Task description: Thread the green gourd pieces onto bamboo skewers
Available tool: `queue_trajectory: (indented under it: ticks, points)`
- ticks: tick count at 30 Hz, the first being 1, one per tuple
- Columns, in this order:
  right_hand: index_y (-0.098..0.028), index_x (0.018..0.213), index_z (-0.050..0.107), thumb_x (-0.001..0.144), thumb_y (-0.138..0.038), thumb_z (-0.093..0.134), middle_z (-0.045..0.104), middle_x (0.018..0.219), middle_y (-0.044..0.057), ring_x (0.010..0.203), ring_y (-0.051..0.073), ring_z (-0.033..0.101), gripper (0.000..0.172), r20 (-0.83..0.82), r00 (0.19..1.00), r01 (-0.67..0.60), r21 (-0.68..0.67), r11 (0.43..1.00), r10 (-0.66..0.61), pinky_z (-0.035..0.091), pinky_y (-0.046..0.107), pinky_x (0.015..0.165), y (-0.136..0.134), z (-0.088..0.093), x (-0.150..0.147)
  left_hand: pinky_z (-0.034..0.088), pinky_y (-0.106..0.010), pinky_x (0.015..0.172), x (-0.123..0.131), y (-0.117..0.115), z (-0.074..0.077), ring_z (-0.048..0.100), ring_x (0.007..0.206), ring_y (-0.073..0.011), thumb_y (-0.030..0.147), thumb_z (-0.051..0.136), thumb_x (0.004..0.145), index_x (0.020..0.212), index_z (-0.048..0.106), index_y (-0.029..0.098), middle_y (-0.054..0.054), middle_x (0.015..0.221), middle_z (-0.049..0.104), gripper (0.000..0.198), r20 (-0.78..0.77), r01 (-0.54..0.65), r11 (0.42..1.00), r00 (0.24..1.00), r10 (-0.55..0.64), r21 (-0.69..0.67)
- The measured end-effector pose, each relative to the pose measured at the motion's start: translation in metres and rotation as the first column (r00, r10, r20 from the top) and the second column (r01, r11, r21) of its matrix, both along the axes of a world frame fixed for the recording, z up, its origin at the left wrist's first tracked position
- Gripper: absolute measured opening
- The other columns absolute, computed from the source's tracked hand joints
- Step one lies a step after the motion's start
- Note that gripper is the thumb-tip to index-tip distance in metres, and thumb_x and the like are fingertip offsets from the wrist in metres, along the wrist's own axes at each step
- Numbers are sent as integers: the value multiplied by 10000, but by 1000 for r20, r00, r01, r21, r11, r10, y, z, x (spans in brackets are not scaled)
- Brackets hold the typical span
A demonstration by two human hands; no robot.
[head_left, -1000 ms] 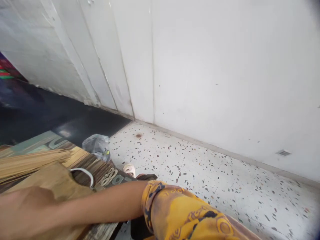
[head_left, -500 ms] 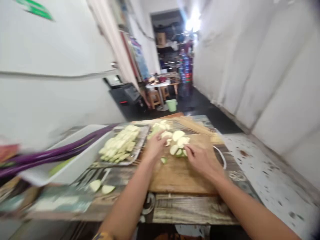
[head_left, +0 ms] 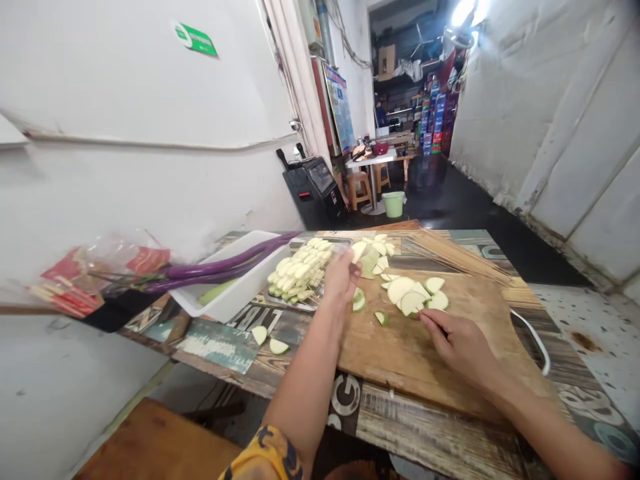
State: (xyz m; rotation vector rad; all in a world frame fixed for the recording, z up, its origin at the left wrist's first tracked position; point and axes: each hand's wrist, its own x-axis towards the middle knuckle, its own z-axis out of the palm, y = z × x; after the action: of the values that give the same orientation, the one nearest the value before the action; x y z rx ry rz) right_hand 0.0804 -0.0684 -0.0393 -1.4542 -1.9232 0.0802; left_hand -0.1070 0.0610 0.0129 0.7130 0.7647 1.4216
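Pale eggplant slices (head_left: 413, 297) lie flat by right hand (head_left: 463, 343).

Legible text is showing only on the table top (head_left: 300, 313): large printed letters, partly covered. One fragment beside the white tub (head_left: 235, 293) is reading roughly "CABL"; a letter "G" is showing at the near edge. The green sign (head_left: 196, 39) on the wall is too small to read.
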Motion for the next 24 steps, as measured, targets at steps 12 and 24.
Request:
queue_trajectory:
  ticks: [12, 24]
  points:
    - [-185, 833, 668, 882, -254, 401, 709, 833, 52, 684, 167, 646, 279, -75, 995, -67, -26, 997, 65, 440, 243, 597, -3, 4, -3, 352, -126, 441, 3, -2, 2, 494, 484, -36, 175, 584, 745, 854, 565, 102, -78, 725, 647, 132, -17, 25, 999, 1000, -25, -20]
    - [-195, 815, 677, 880, -276, 399, 704, 792, 54, 656, 166, 629, 296, -142, 988, -67, -50, 997, 59, 436, 247, 595, -5, 8, -7, 326, -130, 430, 4, -4, 4, 468, 471, -23, 166, 615, 714, 798, 566, 109, -72, 740, 641, 113, -30, 21, 1000, 999, -21, 0]
